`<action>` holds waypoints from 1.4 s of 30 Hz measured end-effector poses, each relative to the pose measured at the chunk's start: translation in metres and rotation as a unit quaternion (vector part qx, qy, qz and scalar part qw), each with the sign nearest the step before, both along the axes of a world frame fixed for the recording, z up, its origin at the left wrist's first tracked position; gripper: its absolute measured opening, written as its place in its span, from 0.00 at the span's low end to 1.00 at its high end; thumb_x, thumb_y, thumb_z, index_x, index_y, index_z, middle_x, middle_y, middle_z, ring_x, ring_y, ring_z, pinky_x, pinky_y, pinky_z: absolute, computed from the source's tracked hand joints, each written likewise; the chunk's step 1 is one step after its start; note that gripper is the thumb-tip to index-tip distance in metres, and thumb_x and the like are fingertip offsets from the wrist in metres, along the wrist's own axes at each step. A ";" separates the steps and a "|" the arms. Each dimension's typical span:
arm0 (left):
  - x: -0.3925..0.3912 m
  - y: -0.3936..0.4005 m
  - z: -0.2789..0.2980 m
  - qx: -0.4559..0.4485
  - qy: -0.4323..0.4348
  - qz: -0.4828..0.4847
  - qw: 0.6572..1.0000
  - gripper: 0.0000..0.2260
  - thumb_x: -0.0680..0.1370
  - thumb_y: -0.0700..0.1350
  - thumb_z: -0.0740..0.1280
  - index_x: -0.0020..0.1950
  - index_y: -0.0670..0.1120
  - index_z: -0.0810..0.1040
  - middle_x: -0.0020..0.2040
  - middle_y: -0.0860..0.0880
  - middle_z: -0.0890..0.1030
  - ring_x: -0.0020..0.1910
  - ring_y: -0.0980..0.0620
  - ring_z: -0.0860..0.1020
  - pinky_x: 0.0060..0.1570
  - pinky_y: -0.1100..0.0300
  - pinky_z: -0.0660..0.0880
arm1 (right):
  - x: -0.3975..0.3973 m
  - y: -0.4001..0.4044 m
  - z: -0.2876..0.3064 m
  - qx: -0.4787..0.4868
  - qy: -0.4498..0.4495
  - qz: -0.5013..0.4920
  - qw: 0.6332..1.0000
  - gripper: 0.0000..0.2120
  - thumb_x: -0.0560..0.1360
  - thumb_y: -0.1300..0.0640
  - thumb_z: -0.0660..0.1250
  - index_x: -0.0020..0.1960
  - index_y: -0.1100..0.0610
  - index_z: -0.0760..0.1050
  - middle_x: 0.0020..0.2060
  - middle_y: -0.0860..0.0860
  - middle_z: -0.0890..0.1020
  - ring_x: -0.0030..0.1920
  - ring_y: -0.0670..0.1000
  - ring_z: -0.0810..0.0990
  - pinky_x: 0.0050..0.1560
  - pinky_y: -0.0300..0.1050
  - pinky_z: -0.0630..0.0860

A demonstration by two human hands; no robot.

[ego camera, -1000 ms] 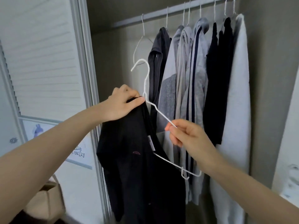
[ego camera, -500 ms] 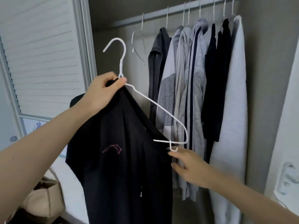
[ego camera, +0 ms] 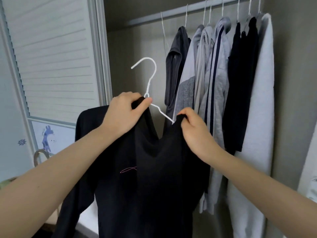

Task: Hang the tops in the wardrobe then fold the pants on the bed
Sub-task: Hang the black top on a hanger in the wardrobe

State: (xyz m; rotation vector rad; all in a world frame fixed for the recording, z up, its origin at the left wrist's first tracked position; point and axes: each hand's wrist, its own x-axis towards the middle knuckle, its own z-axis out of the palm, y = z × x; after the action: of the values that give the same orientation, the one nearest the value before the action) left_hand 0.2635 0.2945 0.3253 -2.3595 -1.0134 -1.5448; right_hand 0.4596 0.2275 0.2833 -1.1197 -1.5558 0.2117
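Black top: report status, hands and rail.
Left hand pinching black top at hanger neck. Right hand pulling collar over hanger arm. Rail not yet hooked; gap left of hung clothes.

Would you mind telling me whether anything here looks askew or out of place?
The black top sits unevenly on the white hanger: the wire's right arm is bare between the left hand and right hand. Nothing looks damaged.

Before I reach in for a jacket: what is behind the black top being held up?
Behind the black top, the lower parts of the dark grey top and grey jackets are covered; only their upper halves show. The wardrobe floor is hidden.
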 end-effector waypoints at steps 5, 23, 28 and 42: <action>-0.057 0.020 -0.012 0.011 -0.013 0.100 0.995 0.26 0.76 0.67 0.59 0.31 0.46 0.68 0.28 0.51 0.71 0.32 0.49 0.71 0.33 0.52 0.67 | 0.025 -0.001 0.021 0.050 0.105 -0.010 0.993 0.10 0.75 0.66 0.59 0.39 0.59 0.76 0.33 0.54 0.76 0.38 0.52 0.74 0.43 0.51 0.71; -0.068 0.079 -0.011 -0.107 -0.131 0.058 0.984 0.25 0.79 0.62 0.60 0.37 0.42 0.75 0.34 0.42 0.77 0.37 0.45 0.75 0.37 0.53 0.70 | 0.066 -0.011 0.069 -0.195 0.064 0.188 0.960 0.13 0.74 0.49 0.66 0.47 0.57 0.84 0.44 0.54 0.86 0.43 0.50 0.85 0.40 0.39 0.79; -0.046 0.110 -0.008 -0.200 -0.175 -0.031 0.964 0.20 0.79 0.61 0.62 0.44 0.44 0.80 0.42 0.46 0.81 0.45 0.47 0.79 0.46 0.56 0.73 | 0.045 -0.027 0.122 -0.176 0.164 0.112 0.964 0.13 0.77 0.53 0.66 0.44 0.62 0.84 0.41 0.57 0.86 0.39 0.53 0.86 0.35 0.43 0.81; 0.041 0.142 0.058 -0.270 -0.099 -0.279 0.916 0.24 0.82 0.58 0.57 0.78 0.56 0.61 0.75 0.57 0.66 0.72 0.58 0.65 0.74 0.57 0.59 | -0.043 0.033 0.185 -0.071 0.266 0.014 0.961 0.18 0.80 0.58 0.59 0.69 0.59 0.66 0.57 0.56 0.78 0.57 0.57 0.78 0.60 0.54 0.76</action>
State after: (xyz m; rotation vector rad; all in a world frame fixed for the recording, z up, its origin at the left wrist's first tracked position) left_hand 0.3048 0.4360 0.3832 -3.1391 -0.9485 -1.9169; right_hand 0.4169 0.2603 0.4685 -1.0416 -1.0868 0.6010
